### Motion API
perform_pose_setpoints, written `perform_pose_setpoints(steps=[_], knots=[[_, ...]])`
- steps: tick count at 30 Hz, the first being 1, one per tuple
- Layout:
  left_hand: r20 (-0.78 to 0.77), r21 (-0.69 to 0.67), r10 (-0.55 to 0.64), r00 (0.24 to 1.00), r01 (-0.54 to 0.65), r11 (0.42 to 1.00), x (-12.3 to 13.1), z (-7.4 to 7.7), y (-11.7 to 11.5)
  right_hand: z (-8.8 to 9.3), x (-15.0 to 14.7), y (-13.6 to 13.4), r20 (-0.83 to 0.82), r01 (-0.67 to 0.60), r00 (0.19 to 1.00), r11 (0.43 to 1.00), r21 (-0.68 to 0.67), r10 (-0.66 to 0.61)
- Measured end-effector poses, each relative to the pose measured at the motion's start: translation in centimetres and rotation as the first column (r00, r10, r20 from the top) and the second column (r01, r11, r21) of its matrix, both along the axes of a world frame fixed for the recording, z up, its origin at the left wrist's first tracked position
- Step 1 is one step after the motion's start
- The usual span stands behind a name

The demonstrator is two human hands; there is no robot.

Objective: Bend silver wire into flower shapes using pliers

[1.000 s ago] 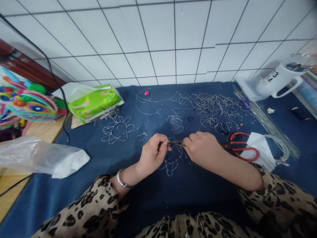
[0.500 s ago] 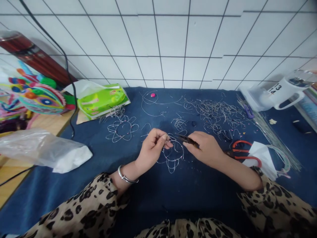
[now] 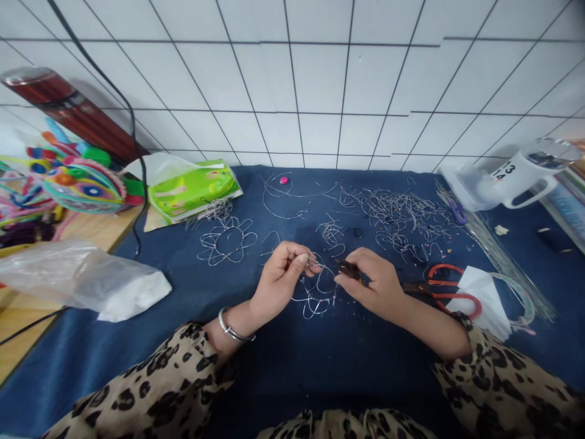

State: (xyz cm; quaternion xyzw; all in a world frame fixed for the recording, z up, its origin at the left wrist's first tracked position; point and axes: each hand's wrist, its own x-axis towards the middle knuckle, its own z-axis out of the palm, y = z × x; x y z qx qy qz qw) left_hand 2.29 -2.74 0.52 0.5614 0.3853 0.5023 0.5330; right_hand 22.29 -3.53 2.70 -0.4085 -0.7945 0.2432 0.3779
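My left hand (image 3: 286, 274) pinches the upper left edge of a wire flower frame (image 3: 315, 306), a ring of thin silvery wire with looped petals. Pink bits mark some of its joints. Just right of the frame, my right hand (image 3: 372, 280) is closed around small dark pliers (image 3: 350, 270), whose tips point left toward my left fingertips. Whether the pliers touch the wire I cannot tell. Further left on the blue cloth lies another wire flower (image 3: 228, 241) with a full round of petals.
Tangled wire offcuts (image 3: 406, 213) cover the back right. Red-handled scissors (image 3: 452, 292) lie by my right forearm, near a bundle of straight wires (image 3: 507, 262) and a white mug (image 3: 525, 174). A green tissue pack (image 3: 194, 190) and a plastic bag (image 3: 86, 274) lie left.
My right hand and the pliers have turned slightly and shifted a little. The wire frame has tilted in my left fingers. The whole view has shifted slightly.
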Motion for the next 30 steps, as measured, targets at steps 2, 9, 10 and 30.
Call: perform_pose_setpoints(steps=[2,9,10,30], knots=[[-0.032,-0.004,0.006,0.999,-0.007,1.000,0.0,0.2,-0.1,0.0,-0.2,-0.1,0.014,-0.038,0.999,0.998,0.056,0.037],[-0.146,-0.027,0.022,0.989,-0.026,0.999,0.1,0.3,-0.2,-0.7,-0.5,-0.7,0.179,-0.150,0.977,0.969,0.195,0.115],[-0.157,-0.032,0.023,0.987,-0.028,0.999,0.1,0.3,-0.2,-0.8,-0.5,-0.7,0.201,-0.151,0.973,0.969,0.197,0.111],[-0.195,-0.095,0.026,0.980,-0.046,0.994,0.0,-0.4,-0.1,-1.2,0.0,0.5,-0.208,0.020,0.967,0.853,-0.521,-0.149]])
